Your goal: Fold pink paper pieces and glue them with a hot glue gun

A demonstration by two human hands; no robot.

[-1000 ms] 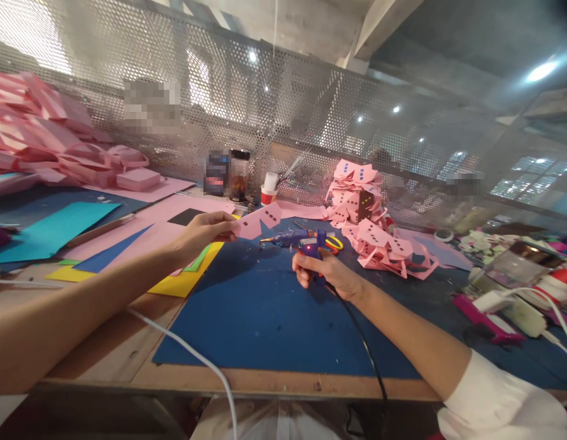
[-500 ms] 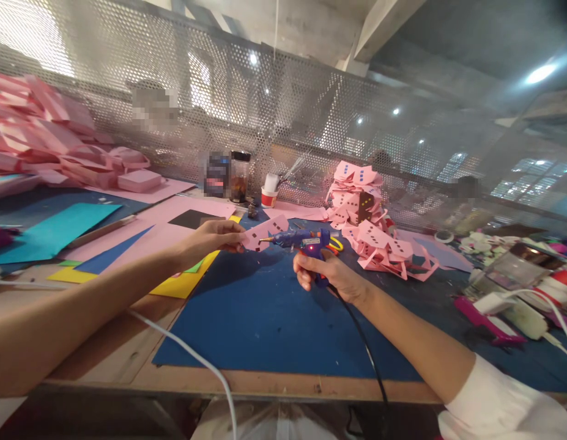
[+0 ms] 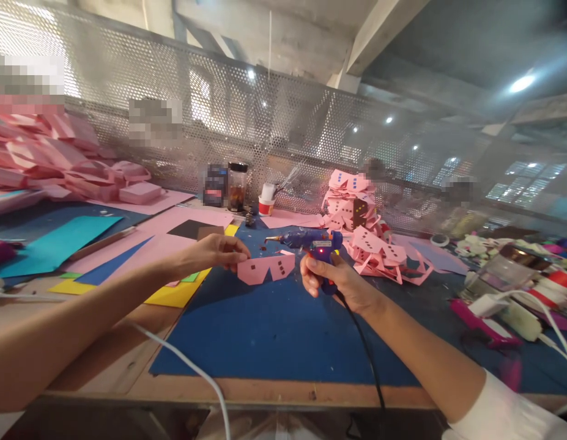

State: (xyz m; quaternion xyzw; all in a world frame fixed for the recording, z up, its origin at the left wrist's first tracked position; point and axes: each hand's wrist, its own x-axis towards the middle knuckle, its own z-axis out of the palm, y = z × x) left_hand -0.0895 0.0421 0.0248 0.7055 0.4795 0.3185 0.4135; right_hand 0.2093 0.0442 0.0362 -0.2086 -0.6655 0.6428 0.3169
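Observation:
My left hand pinches the left end of a pink paper cutout, which has a notch in its lower edge and small dark squares on its face. My right hand is wrapped around the handle of a blue glue gun with a red light glowing on it. The gun's nozzle points left, just above and behind the cutout. A small dark square shows close below the nozzle; whether it touches anything is unclear. A black cord hangs from the gun's grip. Both hands are above a blue sheet.
Pink cutouts with squares are piled behind my right hand. Large pink pieces heap at the far left. A jar and a red-white cup stand near the mesh screen. A white cable crosses the table's front edge.
The pink cutout has swung down and now faces me more fully. The glue gun's nozzle has come away from its face, to above and behind it.

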